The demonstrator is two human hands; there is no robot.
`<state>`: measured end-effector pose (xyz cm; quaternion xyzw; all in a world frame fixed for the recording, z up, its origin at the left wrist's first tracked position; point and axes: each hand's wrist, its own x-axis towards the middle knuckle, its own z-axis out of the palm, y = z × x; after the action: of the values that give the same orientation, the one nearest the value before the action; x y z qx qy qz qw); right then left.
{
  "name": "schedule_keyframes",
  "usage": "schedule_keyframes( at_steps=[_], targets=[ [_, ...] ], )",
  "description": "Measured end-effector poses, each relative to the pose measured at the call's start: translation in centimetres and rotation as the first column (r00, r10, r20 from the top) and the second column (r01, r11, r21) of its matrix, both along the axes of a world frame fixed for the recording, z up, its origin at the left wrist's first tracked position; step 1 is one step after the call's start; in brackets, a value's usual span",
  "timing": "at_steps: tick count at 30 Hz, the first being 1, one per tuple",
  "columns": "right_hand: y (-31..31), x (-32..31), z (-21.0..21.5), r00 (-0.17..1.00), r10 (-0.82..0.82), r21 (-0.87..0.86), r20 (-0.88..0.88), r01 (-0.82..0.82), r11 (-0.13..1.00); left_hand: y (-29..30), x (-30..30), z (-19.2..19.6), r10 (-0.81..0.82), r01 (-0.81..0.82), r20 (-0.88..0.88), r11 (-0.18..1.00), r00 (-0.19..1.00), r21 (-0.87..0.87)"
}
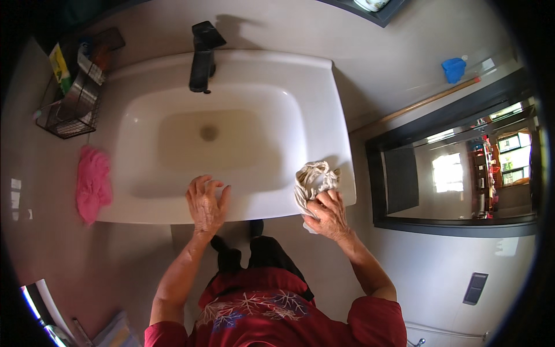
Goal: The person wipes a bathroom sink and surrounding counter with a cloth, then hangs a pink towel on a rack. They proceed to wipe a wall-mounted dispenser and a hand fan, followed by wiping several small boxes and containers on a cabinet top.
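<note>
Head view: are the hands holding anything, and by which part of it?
The right hand grips the bunched off-white cloth by its near side. The left hand holds nothing.

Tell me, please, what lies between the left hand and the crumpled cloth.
Only the front part of the white sink lies between the left hand and the crumpled cloth; the head view shows that stretch.

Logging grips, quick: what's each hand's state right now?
Left hand: open, empty, at the sink's front rim.
Right hand: closed, holding the crumpled off-white cloth.
</note>
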<state>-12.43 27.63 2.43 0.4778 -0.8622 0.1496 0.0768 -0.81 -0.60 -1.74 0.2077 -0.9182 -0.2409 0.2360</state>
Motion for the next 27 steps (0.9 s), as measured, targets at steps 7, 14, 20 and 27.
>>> schedule_keyframes(
  at_steps=[7,14,20,27],
  targets=[
    [-1.3,-2.6,-0.7,0.985,-0.171,-0.077,0.019,0.172,0.982,-1.5,1.7,0.6,-0.13,0.181,-0.23,0.959,0.965,0.219],
    [-8.6,5.2,-0.5,0.997,0.075,-0.01,0.029,-0.075,0.997,-1.7,6.4,3.3,-0.139,0.189,-0.17,0.923,0.976,0.334],
    [-23.6,11.2,-0.4,0.926,0.375,-0.026,0.035,-0.374,0.927,-7.8,11.1,4.8,0.09,-0.065,-0.201,0.99,0.976,0.125],
    [-36.0,16.3,-0.6,0.805,0.589,-0.224,-0.073,-0.589,0.777,-20.2,13.2,6.9,0.47,-0.481,-0.113,0.821,0.875,-0.309]
  ],
)
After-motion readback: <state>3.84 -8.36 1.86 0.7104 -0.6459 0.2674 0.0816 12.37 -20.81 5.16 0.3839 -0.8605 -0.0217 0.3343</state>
